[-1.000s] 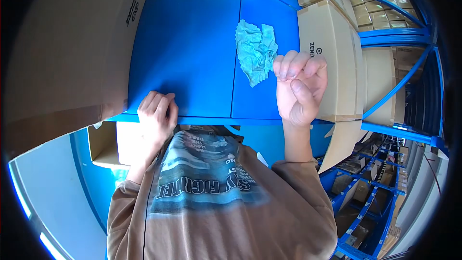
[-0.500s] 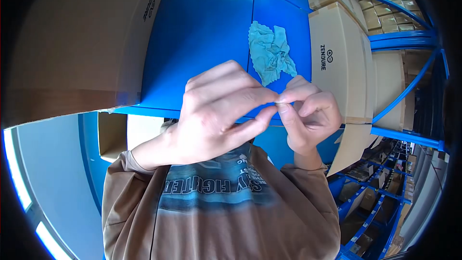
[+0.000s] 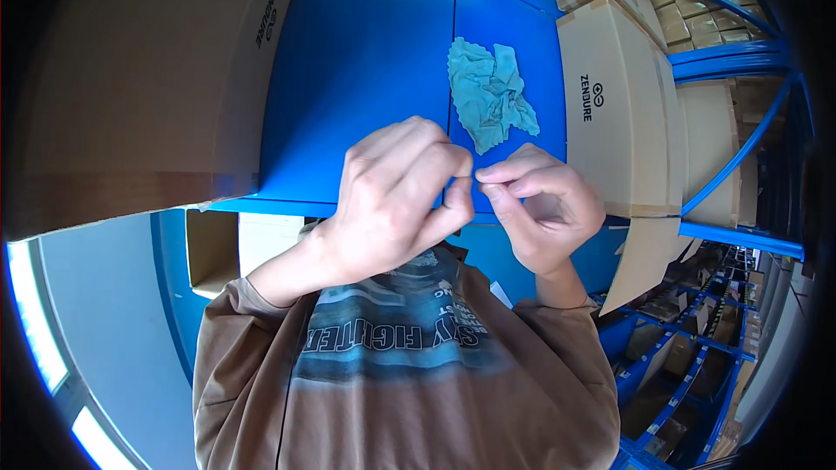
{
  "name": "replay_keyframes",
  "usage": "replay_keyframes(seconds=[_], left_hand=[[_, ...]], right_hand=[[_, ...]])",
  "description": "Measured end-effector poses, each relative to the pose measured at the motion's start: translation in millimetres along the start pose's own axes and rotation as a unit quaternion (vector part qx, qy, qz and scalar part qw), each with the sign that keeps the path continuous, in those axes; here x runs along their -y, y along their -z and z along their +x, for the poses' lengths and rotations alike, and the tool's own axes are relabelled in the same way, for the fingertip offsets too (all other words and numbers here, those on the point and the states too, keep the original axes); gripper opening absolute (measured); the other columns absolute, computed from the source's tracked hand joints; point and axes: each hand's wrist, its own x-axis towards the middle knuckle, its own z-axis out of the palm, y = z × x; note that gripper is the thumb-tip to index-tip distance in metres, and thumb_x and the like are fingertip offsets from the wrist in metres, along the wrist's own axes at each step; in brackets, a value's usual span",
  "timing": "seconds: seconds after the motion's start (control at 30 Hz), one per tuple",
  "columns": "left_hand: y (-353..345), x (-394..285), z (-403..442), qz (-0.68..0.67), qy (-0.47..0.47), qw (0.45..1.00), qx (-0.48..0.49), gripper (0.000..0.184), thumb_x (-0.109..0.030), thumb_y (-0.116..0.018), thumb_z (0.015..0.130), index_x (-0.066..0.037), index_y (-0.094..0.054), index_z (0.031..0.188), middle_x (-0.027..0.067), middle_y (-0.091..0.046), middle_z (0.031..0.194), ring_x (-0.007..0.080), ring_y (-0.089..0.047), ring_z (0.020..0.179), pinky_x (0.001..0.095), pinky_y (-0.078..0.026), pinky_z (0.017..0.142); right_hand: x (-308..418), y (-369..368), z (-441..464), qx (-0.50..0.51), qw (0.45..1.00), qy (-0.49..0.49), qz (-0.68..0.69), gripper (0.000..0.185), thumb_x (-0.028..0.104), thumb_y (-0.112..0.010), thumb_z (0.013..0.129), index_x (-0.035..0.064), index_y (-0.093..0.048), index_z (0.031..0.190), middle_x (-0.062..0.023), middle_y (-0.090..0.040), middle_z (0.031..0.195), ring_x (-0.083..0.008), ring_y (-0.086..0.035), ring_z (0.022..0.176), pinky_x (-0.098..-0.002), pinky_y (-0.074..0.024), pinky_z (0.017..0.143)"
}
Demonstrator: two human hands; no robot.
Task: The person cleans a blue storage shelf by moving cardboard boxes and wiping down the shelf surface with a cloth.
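My left hand (image 3: 396, 191) hovers over the near edge of the blue table (image 3: 366, 61), its fingers curled and thumb close to the index finger. Facing it, my right hand (image 3: 544, 209) is closed in a pinch, thumb tip against index fingertip. A narrow gap separates the two hands. Whatever lies between the fingertips, if anything, is too small to make out. Just beyond the hands a crumpled teal cloth (image 3: 492, 91) with a zigzag edge lies on the table, touched by neither hand.
A large cardboard box (image 3: 148, 78) stands at the left. Another printed carton (image 3: 614, 104) borders the table's right side, one flap hanging down. Blue shelving (image 3: 740, 61) with stacked boxes rises farther right. An open carton (image 3: 213, 248) sits below the table at left.
My fingertips were touching and have drawn slightly apart. The left fingers have curled in more, and the right hand has shifted a little left. The cloth lies as before.
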Motion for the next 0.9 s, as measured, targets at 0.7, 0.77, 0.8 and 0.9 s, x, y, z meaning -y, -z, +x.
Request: replay_keyframes(seconds=[0.7,0.77,0.8,0.9], left_hand=[[10.7,-14.7,2.2,0.025,0.003,1.000,0.010,0.012,0.002,-0.081,0.076,-0.001,-0.077,0.087,0.0060,-0.072,0.082,0.0191,-0.061,0.076,0.0281,-0.052,0.069],[4.2,-14.8,5.6,0.030,-0.010,0.999,0.010,0.012,0.001,-0.081,0.076,-0.001,-0.077,0.087,0.0059,-0.072,0.082,0.0191,-0.061,0.075,0.0280,-0.052,0.068],[0.5,-14.5,6.0,0.035,-0.019,0.999,0.010,0.012,0.001,-0.082,0.075,-0.001,-0.077,0.086,0.0058,-0.072,0.082,0.0191,-0.061,0.075,0.0278,-0.052,0.067],[-7.1,-13.3,6.6,0.043,-0.039,0.998,0.010,0.011,0.000,-0.082,0.075,-0.001,-0.076,0.085,0.0056,-0.072,0.081,0.0190,-0.061,0.074,0.0276,-0.051,0.066]], right_hand=[[-2.3,4.4,-0.6,0.001,0.997,0.035,-0.066,0.030,-0.019,-0.075,0.074,0.0044,-0.061,0.086,-0.0159,-0.080,0.092,-0.0192,-0.066,0.065,-0.0273,-0.0512,0.059],[-0.8,7.1,0.5,0.001,0.995,0.051,-0.086,0.030,-0.019,-0.075,0.073,0.0046,-0.061,0.085,-0.0154,-0.080,0.092,-0.0187,-0.065,0.064,-0.0271,-0.0507,0.059],[0.4,8.2,0.0,0.002,0.993,0.062,-0.103,0.029,-0.019,-0.075,0.073,0.0047,-0.061,0.084,-0.0148,-0.080,0.092,-0.0183,-0.064,0.063,-0.0268,-0.0502,0.058],[2.6,10.6,-2.2,0.003,0.986,0.086,-0.141,0.029,-0.018,-0.076,0.072,0.0049,-0.061,0.082,-0.0137,-0.081,0.091,-0.0175,-0.063,0.061,-0.0264,-0.0492,0.057]])
